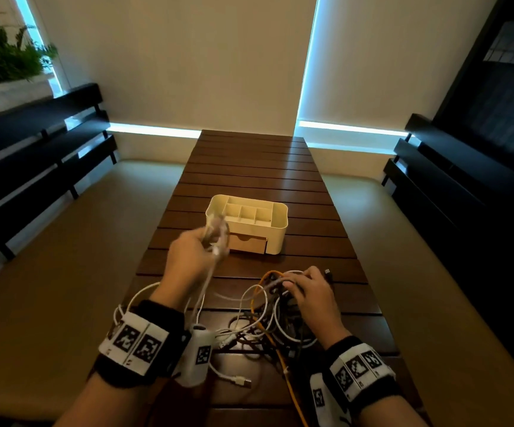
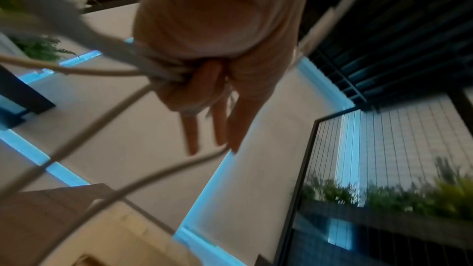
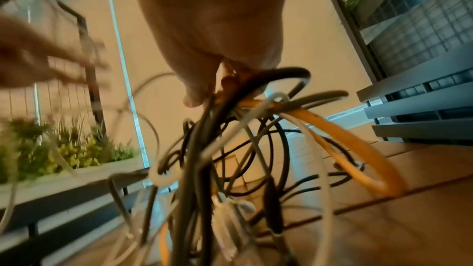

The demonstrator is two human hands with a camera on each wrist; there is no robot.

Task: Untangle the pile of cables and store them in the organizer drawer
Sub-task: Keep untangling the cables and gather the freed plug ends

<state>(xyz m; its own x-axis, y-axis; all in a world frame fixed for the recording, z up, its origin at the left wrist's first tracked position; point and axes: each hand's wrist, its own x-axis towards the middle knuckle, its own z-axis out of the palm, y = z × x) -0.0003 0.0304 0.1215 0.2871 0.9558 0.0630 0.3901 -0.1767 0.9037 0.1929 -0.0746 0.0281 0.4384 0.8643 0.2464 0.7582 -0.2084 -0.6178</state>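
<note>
A tangled pile of cables [image 1: 265,325], white, black, grey and orange, lies on the near end of the slatted wooden table [image 1: 255,167]. My left hand [image 1: 215,241] is raised in front of the organizer and pinches a white cable [image 1: 204,285] that trails down to the pile; in the left wrist view the left hand [image 2: 179,80] holds the strands [image 2: 102,72] between thumb and forefinger, with the other fingers [image 2: 217,128] straight. My right hand [image 1: 295,285] grips the far side of the pile; the right wrist view shows the hand [image 3: 217,90] curled round black and orange cables [image 3: 358,149]. The cream organizer [image 1: 280,223] has its wooden drawer [image 1: 248,244] pushed in.
A white USB plug [image 1: 243,382] lies loose near the front table edge. Beige seat cushions [image 1: 64,257] and dark slatted benches [image 1: 34,155] flank the narrow table on both sides. A planter with greenery [image 1: 0,57] stands at the back left. Bare table lies behind the organizer.
</note>
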